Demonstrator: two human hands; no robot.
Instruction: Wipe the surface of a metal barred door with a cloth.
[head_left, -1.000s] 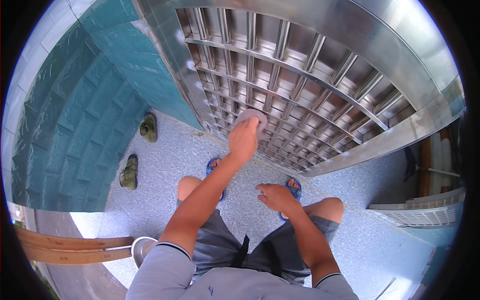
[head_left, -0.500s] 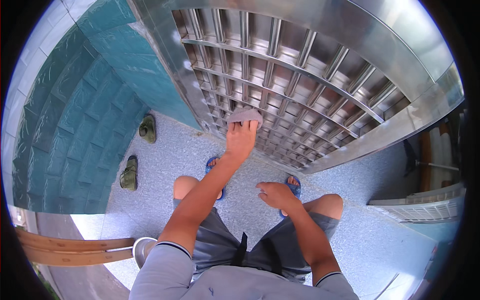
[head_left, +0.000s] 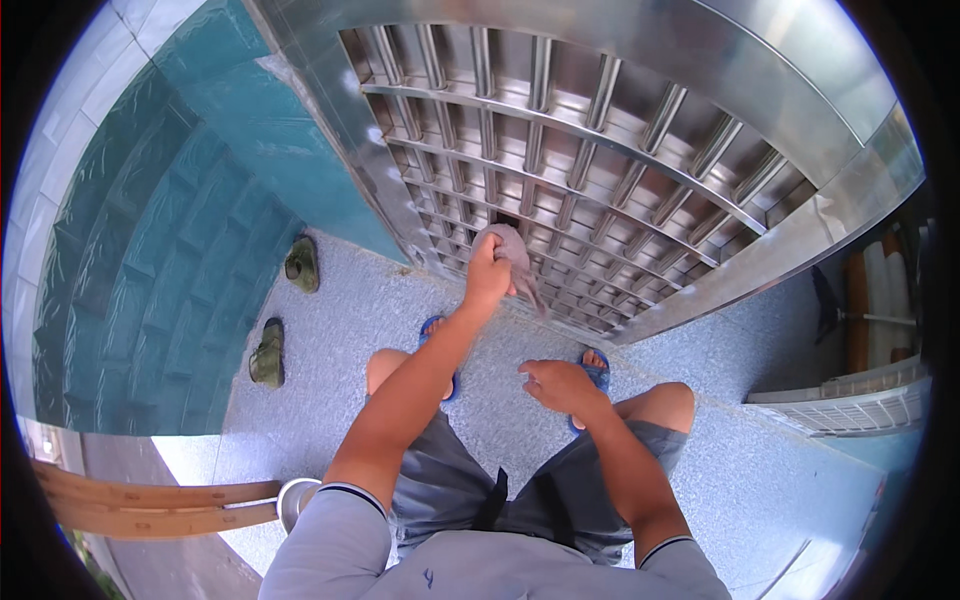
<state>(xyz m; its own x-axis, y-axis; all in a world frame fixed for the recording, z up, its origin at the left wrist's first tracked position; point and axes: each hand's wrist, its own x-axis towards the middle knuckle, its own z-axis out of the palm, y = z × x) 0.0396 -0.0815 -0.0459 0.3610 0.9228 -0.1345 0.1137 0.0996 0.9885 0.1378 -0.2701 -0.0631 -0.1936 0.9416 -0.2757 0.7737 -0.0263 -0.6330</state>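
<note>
Pressed up to the stainless-steel barred door [head_left: 590, 150] is a greyish-pink cloth [head_left: 512, 250], with my left hand [head_left: 487, 275] gripping it. One end of the cloth hangs down to the right of my fingers. Part of the steel lattice lies hidden behind the cloth and hand. My right hand [head_left: 565, 387] hovers over my right knee area, touching nothing, its fingers loosely bent and apart.
Two green shoes [head_left: 267, 355] stand on the speckled floor [head_left: 320, 300] by the teal tiled wall [head_left: 150, 270]. At lower left are a wooden rail [head_left: 160, 508] and a round pale metal thing [head_left: 292, 500]. A white slatted panel [head_left: 860, 405] is at right.
My left hand has shifted a little right and turned, and the cloth, bunched before, now has an end hanging loose. My right hand stays nearly in place.
</note>
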